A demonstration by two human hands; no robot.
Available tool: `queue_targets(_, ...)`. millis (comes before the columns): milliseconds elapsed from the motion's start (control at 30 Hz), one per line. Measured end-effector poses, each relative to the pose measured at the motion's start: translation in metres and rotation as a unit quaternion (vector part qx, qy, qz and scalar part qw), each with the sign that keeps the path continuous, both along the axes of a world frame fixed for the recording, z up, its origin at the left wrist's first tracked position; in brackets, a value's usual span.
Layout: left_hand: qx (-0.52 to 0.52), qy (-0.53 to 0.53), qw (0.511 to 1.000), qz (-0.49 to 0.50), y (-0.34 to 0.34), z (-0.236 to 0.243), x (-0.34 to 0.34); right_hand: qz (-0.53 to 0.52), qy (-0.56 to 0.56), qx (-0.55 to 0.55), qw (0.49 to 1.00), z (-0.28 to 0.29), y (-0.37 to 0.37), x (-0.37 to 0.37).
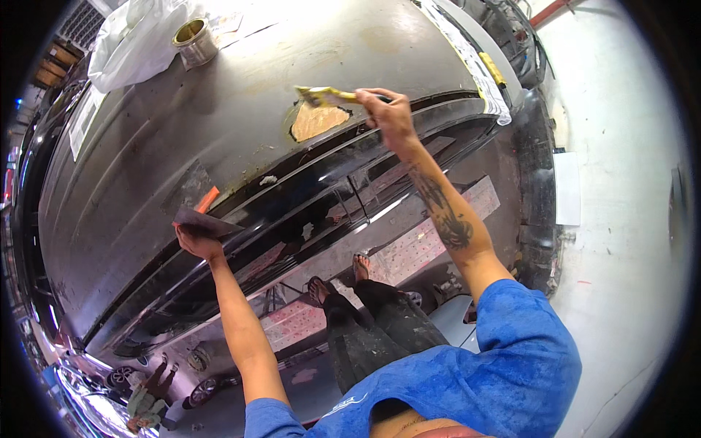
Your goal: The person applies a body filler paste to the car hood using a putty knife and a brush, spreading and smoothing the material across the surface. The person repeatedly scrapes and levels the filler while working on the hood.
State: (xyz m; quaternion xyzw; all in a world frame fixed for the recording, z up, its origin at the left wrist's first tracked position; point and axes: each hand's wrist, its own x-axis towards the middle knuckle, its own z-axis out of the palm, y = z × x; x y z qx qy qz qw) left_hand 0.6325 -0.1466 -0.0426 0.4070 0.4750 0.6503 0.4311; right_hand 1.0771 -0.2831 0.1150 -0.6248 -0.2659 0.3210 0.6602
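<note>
1. The right hand (391,117) is closed around the handle of a yellow-smeared spreader (326,95), whose blade sits just above a tan filler patch (318,121) on the dark car body panel (182,139).
2. The left hand (196,239) is clamped on a flat dark mixing board (203,220), pressed against the panel's lower edge; an orange-handled tool (207,198) pokes up just behind it.
3. One open metal tin (194,41) stands on the panel's far side, touching a crumpled white plastic sheet (135,40).
4. Masking paper (475,66) runs along the panel's right end.
5. Nothing lies between the spreader and the patch.
6. Count: two hands, one spreader, one board, one tin, one filler patch.
</note>
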Motion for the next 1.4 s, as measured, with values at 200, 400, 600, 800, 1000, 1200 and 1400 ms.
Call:
queue_targets(200, 0.041, 0.072, 0.996, 0.029, 0.000, 0.019, 0.012, -0.044, 0.026, -0.104, 0.993, -0.041, 0.012, 0.010)
queue_targets(400, 0.082, 0.155, 0.983, 0.059, 0.005, 0.003, 0.009, -0.062, -0.256, -0.104, 0.959, -0.019, 0.016, 0.087)
queue_targets(600, 0.035, 0.052, 0.996, 0.058, 0.005, -0.012, 0.011, 0.037, -0.583, -0.052, 0.810, -0.018, 0.041, -0.029)
queue_targets(800, -0.011, -0.045, 0.997, 0.054, 0.002, -0.010, 0.013, 0.162, -0.561, -0.067, 0.809, -0.001, -0.002, -0.035)
queue_targets(1000, 0.012, -0.068, 0.996, 0.052, 0.004, -0.010, 0.014, 0.035, -0.539, -0.034, 0.841, -0.013, 0.029, -0.028)
queue_targets(1200, 0.032, -0.032, 0.998, 0.053, 0.003, 0.000, 0.018, 0.116, -0.509, -0.068, 0.850, -0.012, -0.006, -0.041)
queue_targets(1400, 0.028, -0.065, 0.997, 0.024, 0.002, 0.010, 0.021, 0.091, -0.529, 0.000, 0.844, -0.012, 0.001, -0.043)
